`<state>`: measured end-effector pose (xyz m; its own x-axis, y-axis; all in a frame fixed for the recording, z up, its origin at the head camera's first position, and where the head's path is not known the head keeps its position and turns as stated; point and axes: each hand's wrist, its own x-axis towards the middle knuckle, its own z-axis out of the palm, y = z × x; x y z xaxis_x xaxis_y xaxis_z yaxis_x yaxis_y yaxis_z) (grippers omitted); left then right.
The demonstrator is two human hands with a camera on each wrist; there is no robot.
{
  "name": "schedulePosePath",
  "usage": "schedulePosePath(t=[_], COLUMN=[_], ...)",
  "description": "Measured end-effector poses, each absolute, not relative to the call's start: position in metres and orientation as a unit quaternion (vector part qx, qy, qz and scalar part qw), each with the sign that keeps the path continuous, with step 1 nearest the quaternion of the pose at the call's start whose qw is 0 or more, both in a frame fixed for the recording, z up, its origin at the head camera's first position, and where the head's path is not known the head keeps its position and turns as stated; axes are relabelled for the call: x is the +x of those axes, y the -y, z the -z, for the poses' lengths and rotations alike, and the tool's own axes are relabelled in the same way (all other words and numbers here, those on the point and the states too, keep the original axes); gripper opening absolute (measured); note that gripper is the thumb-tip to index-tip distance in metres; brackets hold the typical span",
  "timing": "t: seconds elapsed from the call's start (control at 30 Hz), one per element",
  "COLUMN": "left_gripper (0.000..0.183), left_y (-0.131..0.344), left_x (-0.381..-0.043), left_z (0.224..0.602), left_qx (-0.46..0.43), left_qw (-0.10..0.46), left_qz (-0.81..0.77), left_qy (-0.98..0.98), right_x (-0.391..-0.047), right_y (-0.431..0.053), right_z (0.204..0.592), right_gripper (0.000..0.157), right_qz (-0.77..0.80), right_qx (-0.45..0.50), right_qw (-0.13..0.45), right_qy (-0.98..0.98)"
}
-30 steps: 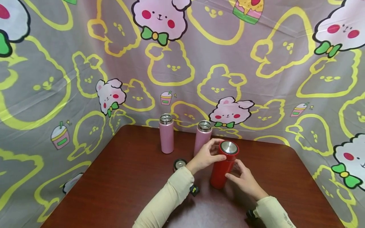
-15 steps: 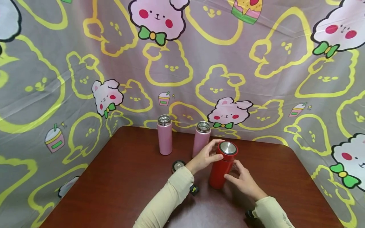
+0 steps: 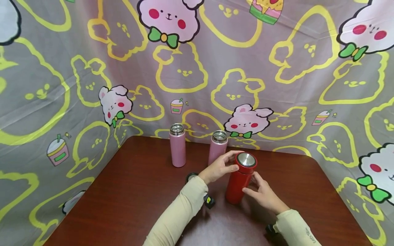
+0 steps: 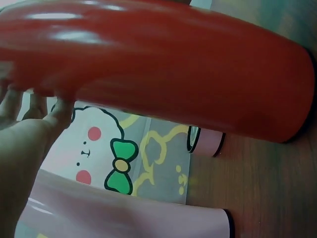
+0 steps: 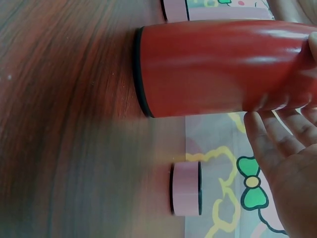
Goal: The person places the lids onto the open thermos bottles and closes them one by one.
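Red bottle [image 3: 237,188], glossy and silver-topped, sits between left hand [image 3: 220,167] gripping its lid [image 3: 247,160] and right hand [image 3: 265,194] holding its side.

Bottle [image 3: 237,187]: white highlight streaks in left wrist view; outline bowed.
Lid [image 3: 247,159]: bright metallic reflection.
Table [image 3: 135,194]: pale, diffuse glare at near centre; soft shadow right of bottle.
Backdrop [image 3: 240,56]: moderately bright; sharp in head view.
Wrist views: dimmer, softer than head view.
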<state>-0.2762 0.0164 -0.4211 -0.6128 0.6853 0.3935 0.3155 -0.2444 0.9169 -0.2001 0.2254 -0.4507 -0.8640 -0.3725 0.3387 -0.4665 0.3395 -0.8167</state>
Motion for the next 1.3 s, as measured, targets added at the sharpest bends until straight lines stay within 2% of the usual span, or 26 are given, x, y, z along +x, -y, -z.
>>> schedulePosePath(t=[0.2,0.4,0.6,0.7,0.87,0.93,1.3], left_gripper=[0.089,0.091,0.094,0.09,0.06,0.054,0.061], left_y=[-0.017,-0.017,-0.017,-0.017,-0.014,-0.013,-0.018], left_x=[-0.281,-0.282,-0.281,-0.28,-0.274,-0.27,-0.248], left_z=[0.423,0.425,0.428,0.427,0.423,0.42,0.404], left_qx=[0.414,0.406,0.399,0.399,0.399,0.398,0.348], left_qw=[0.154,0.168,0.179,0.177,0.164,0.156,0.065], left_qz=[-0.674,-0.678,-0.68,-0.681,-0.674,-0.668,-0.64], left_qy=[-0.592,-0.59,-0.588,-0.587,-0.599,-0.609,-0.682], right_x=[-0.205,-0.215,-0.213,-0.212,-0.212,-0.211,-0.202], right_y=[-0.231,-0.238,-0.239,-0.238,-0.237,-0.237,-0.23], right_z=[0.457,0.475,0.473,0.473,0.473,0.473,0.462], right_gripper=[0.054,0.059,0.063,0.061,0.056,0.053,0.047], right_qz=[-0.526,-0.535,-0.534,-0.53,-0.516,-0.514,-0.517], right_qx=[0.258,0.262,0.252,0.252,0.259,0.263,0.267], right_qw=[0.024,0.015,-0.006,0.0,0.031,0.04,0.045], right_qy=[0.81,0.803,0.807,0.81,0.816,0.815,0.812])
